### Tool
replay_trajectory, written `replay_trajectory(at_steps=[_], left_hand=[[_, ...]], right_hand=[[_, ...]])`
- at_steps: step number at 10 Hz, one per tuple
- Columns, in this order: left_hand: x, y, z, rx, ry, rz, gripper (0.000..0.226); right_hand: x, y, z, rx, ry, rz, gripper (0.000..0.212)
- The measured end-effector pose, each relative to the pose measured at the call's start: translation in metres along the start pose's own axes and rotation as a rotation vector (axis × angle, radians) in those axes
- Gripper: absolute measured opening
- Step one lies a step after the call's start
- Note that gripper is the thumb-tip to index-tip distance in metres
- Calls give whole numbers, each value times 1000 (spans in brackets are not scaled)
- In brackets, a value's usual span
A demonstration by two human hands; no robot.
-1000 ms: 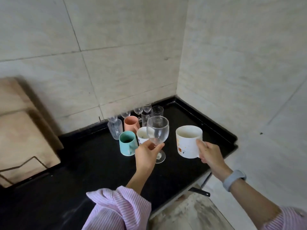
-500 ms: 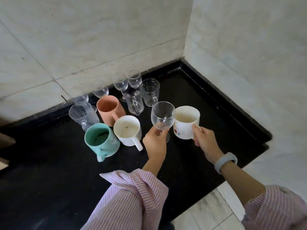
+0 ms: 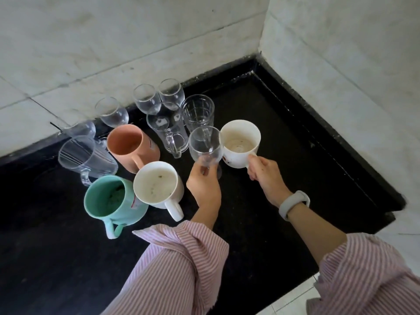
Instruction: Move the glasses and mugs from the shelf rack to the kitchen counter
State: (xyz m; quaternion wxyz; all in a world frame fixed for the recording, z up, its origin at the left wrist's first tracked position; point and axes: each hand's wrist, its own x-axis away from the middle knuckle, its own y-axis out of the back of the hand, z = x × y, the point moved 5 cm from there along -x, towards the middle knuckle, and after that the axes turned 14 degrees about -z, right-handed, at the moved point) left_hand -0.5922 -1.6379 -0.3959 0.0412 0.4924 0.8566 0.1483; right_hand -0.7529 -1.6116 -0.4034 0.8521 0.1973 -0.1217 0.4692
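Nearby, teal mug [image 3: 116, 201], glass tumbler [image 3: 198, 112]

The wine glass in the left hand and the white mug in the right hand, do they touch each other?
Cannot tell. In the head view the wine glass overlaps the white mug at the rims, with no visible gap, but one may simply stand in front.

Four stemmed wine glasses are counted: three at upper centre [image 3: 111, 112] [image 3: 146, 99] [image 3: 171, 92] and one at centre [image 3: 205, 147]. Four mugs are seen: two white [image 3: 156, 184] [image 3: 240, 142], one teal [image 3: 109, 198], one salmon [image 3: 129, 144]. Four other clear glasses are counted [image 3: 198, 111] [image 3: 166, 127] [image 3: 79, 153] [image 3: 81, 129].
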Motion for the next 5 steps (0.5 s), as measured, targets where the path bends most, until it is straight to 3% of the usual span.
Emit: replay_trajectory(at_steps=[2,4,5], left_hand=[[-7,0,9,-28,24,-12,25],[-4,1,20,-189,-16,38,12],[15,7,26,-219,-57,115,32]], right_hand=[[-9,-6,0,27,14,17,42],[-2,-8,0,104,38,-43,28],[5,0,-1,96,108,-173,31]])
